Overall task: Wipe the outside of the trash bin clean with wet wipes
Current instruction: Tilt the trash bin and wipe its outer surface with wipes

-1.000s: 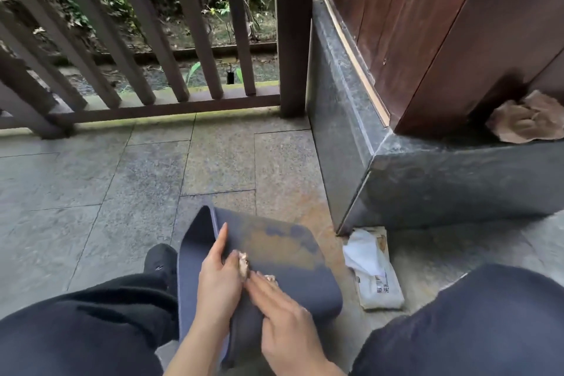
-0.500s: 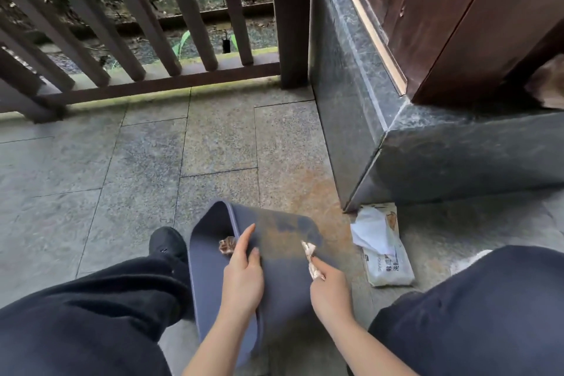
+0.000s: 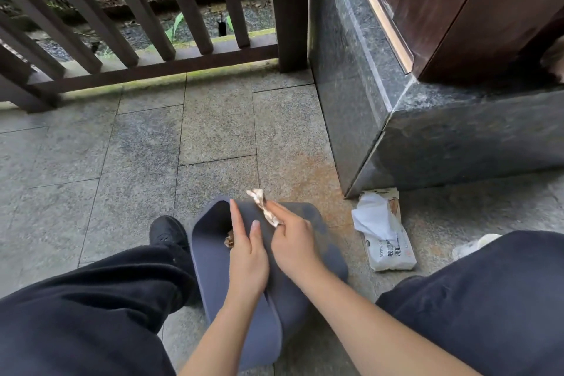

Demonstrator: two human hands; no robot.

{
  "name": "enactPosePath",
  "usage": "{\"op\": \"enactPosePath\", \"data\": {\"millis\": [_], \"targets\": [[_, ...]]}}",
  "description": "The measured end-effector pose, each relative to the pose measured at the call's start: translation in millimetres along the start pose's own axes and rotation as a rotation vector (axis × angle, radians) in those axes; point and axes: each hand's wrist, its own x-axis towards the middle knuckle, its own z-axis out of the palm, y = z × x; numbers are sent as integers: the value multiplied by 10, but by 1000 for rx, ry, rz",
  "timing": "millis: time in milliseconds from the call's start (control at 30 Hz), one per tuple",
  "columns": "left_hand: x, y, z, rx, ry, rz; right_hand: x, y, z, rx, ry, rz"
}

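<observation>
I sit low on the stone floor (image 3: 128,162) with the blue-grey trash bin (image 3: 317,256) lying on its side between my knees, its open mouth turned to the left and far side. My left hand (image 3: 247,256) rests flat on the bin's upper wall near the rim, fingers straight and together, thumb alongside. My right hand (image 3: 293,241) sits just beside it on the same wall, the two hands close together, and its fingers pinch a crumpled, brown-stained wet wipe (image 3: 263,206) whose far end sticks up past the bin's edge. Inside the bin's mouth, just left of my left hand, a small brownish scrap (image 3: 229,239) shows; I cannot tell what it is. On the floor to the right of the bin lies the pack of wet wipes (image 3: 387,241), a white sheet pulled up out of its top, close to the corner of the dark stone plinth (image 3: 457,143). My black shoe (image 3: 167,230) is planted just left of the bin, and my dark trouser legs (image 3: 91,308) fill the near corners. A brown wooden railing (image 3: 146,67) runs along the far side.
</observation>
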Motion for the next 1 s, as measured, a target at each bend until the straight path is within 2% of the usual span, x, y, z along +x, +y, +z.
{"op": "enactPosePath", "data": {"millis": [167, 267, 400, 700, 1000], "targets": [[41, 33, 78, -142, -35, 30, 391, -138, 112, -65, -276, -28], [66, -12, 105, -263, -16, 20, 447, -77, 143, -100, -382, -126], [50, -34, 121, -310, 17, 4, 339, 26, 153, -22, -375, -139], [70, -119, 60, -318, 240, -133, -498, 305, 68, -114, -394, -131], [149, -151, 49, -225, 270, -147, -1169, 517, -162, -203, -311, -140]]}}
